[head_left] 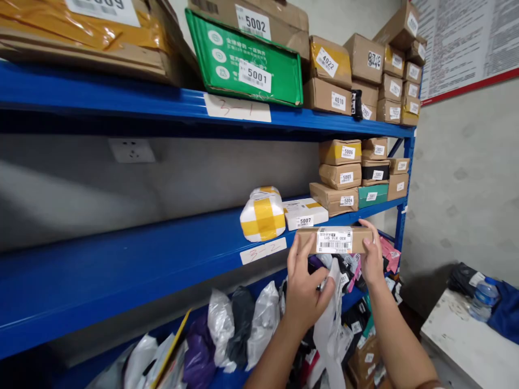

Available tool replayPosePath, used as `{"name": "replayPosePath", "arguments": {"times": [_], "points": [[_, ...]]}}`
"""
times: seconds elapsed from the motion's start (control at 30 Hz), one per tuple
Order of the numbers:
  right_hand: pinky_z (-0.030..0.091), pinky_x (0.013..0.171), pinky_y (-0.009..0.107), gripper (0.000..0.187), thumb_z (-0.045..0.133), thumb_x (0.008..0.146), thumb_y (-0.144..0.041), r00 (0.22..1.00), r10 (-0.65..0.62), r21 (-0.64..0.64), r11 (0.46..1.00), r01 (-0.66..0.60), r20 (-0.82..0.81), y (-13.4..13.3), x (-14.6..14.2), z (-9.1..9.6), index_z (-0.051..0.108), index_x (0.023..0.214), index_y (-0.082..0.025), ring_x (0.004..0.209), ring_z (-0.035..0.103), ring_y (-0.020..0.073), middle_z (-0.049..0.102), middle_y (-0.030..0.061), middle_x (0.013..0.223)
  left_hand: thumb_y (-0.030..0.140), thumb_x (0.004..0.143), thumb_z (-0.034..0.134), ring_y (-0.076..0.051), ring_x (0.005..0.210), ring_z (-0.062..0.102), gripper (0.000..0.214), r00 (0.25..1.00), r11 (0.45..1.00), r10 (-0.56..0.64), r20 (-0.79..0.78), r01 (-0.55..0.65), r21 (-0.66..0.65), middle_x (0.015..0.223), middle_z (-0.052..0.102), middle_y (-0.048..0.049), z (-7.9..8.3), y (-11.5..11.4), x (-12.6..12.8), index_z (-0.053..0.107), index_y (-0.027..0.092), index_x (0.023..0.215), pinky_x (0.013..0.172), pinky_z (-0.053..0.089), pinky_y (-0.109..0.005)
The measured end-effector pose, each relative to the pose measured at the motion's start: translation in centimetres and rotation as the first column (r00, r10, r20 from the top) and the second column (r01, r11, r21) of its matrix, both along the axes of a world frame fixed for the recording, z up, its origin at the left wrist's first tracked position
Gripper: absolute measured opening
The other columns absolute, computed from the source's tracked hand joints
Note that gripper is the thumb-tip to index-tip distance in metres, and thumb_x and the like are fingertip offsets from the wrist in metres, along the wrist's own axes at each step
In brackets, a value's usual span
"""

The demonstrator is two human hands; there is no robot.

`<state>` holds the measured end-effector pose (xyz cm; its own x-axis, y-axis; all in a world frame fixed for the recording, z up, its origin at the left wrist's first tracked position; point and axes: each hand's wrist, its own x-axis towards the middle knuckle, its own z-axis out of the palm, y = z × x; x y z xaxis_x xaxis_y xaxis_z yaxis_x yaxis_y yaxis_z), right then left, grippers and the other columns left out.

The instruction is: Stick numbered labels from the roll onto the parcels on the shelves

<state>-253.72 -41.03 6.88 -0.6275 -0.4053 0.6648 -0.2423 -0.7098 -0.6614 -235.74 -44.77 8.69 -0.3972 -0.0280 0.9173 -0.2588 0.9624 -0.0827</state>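
A slim brown cardboard box [334, 239] is held level between my two hands, in front of the middle shelf. My left hand [306, 283] grips its left end, with the fingertips on the box. At the other end my right hand [372, 256] closes on it with the thumb in front. The box's printed label faces me upside down. A white paper strip [330, 324] hangs beside my left hand; whether that hand holds it I cannot tell. Just behind the box are a white box marked 5007 [306, 212] and a white parcel with yellow tape [263, 216].
Numbered cartons [340, 175] are stacked on the right of the blue middle shelf [121, 270]. Above it, a green box [247, 65] and more cartons line the top shelf. Bagged parcels [263, 319] fill the lower level. A white table [466, 335] with a water bottle [484, 297] stands right.
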Motion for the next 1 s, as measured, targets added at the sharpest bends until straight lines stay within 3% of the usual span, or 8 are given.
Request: {"name": "replayPosePath", "arguments": {"times": [0.1, 0.2, 0.27, 0.33, 0.43, 0.57, 0.83, 1.0], "points": [[0.055, 0.076, 0.036, 0.052, 0.064, 0.077, -0.045, 0.957, 0.273, 0.057, 0.959, -0.279, 0.099, 1.5, 1.0, -1.3, 0.056, 0.122, -0.022, 0.091, 0.066, 0.0239, 0.066, 0.0065, 0.105, 0.011, 0.08, 0.055, -0.043, 0.149, 0.019, 0.023, 0.999, 0.999, -0.036, 0.024, 0.035, 0.011, 0.159, 0.035, -0.0089, 1.2, -0.1, 0.5, 0.06, 0.017, 0.059, 0.11, 0.032, -0.069], [0.058, 0.076, 0.037, 0.057, 0.08, 0.062, -0.032, 0.782, 0.561, 0.157, 0.776, -0.611, 0.271, 2.6, 3.9, -4.1, 0.061, 0.115, -0.022, 0.089, 0.069, 0.0246, 0.07, 0.0068, 0.105, 0.011, 0.081, 0.051, -0.038, 0.15, 0.022, 0.027, 0.969, 0.97, -0.229, 0.088, 0.22, 0.107, 0.155, 0.041, -0.0086, 2.5, -0.9, 0.7, 0.058, 0.018, 0.056, 0.113, 0.036, -0.061], [0.058, 0.079, 0.038, 0.05, 0.083, 0.06, -0.032, 0.675, 0.613, 0.122, 0.697, -0.707, 0.41, 2.8, 6.6, -6.2, 0.064, 0.105, -0.021, 0.087, 0.071, 0.0243, 0.072, 0.0072, 0.1, 0.014, 0.083, 0.048, -0.032, 0.147, 0.033, 0.031, 0.914, 0.893, -0.396, 0.087, 0.362, 0.266, 0.152, 0.046, -0.0085, 2.6, -1.6, 0.6, 0.053, 0.019, 0.053, 0.11, 0.045, -0.051], [0.058, 0.084, 0.038, 0.051, 0.085, 0.06, -0.033, 0.68, 0.528, 0.018, 0.783, -0.622, 0.509, 2.6, 9.0, -7.7, 0.063, 0.106, -0.022, 0.089, 0.071, 0.0228, 0.073, 0.0068, 0.102, 0.018, 0.086, 0.046, -0.028, 0.141, 0.044, 0.034, 0.862, 0.772, -0.507, -0.017, 0.463, 0.436, 0.147, 0.052, -0.0098, 1.7, -2.2, 0.4, 0.048, 0.02, 0.052, 0.104, 0.052, -0.045], [0.056, 0.089, 0.035, 0.067, 0.087, 0.061, -0.031, 0.75, 0.339, -0.086, 0.931, -0.356, 0.568, 2.2, 10.9, -8.6, 0.055, 0.12, -0.025, 0.098, 0.069, 0.0205, 0.07, 0.0071, 0.116, 0.026, 0.088, 0.049, -0.028, 0.133, 0.052, 0.037, 0.813, 0.589, -0.51, -0.28, 0.568, 0.576, 0.135, 0.06, -0.0123, -0.8, -2.8, 0.4, 0.047, 0.019, 0.052, 0.102, 0.054, -0.048], [0.055, 0.087, 0.034, 0.072, 0.086, 0.064, -0.031, 0.779, 0.298, -0.104, 0.951, -0.29, 0.551, 2.2, 10.8, -8.3, 0.049, 0.125, -0.023, 0.095, 0.069, 0.0187, 0.07, 0.0081, 0.115, 0.033, 0.085, 0.059, -0.031, 0.13, 0.054, 0.038, 0.78, 0.469, -0.443, -0.442, 0.622, 0.627, 0.125, 0.063, -0.0126, -4.0, -3.2, 1.1, 0.05, 0.018, 0.051, 0.102, 0.054, -0.051], [0.054, 0.087, 0.035, 0.065, 0.083, 0.067, -0.032, 0.765, 0.319, -0.119, 0.944, -0.306, 0.559, 2.8, 11.0, -8.6, 0.052, 0.123, -0.024, 0.096, 0.067, 0.0193, 0.07, 0.0075, 0.115, 0.026, 0.085, 0.058, -0.028, 0.124, 0.056, 0.034, 0.749, 0.428, -0.494, -0.441, 0.651, 0.627, 0.122, 0.063, -0.0099, -4.8, -2.0, 1.4, 0.053, 0.018, 0.052, 0.105, 0.052, -0.048], [0.053, 0.087, 0.038, 0.063, 0.074, 0.073, -0.039, 0.867, 0.227, -0.031, 0.971, -0.238, 0.443, 1.6, 7.1, -6.4, 0.052, 0.13, -0.024, 0.098, 0.065, 0.0219, 0.067, 0.008, 0.115, 0.026, 0.082, 0.058, -0.026, 0.114, 0.061, 0.032, 0.842, 0.523, -0.383, -0.379, 0.536, 0.663, 0.118, 0.065, -0.0114, -4.8, -1.4, 2.3, 0.051, 0.018, 0.051, 0.099, 0.054, -0.045]]}}
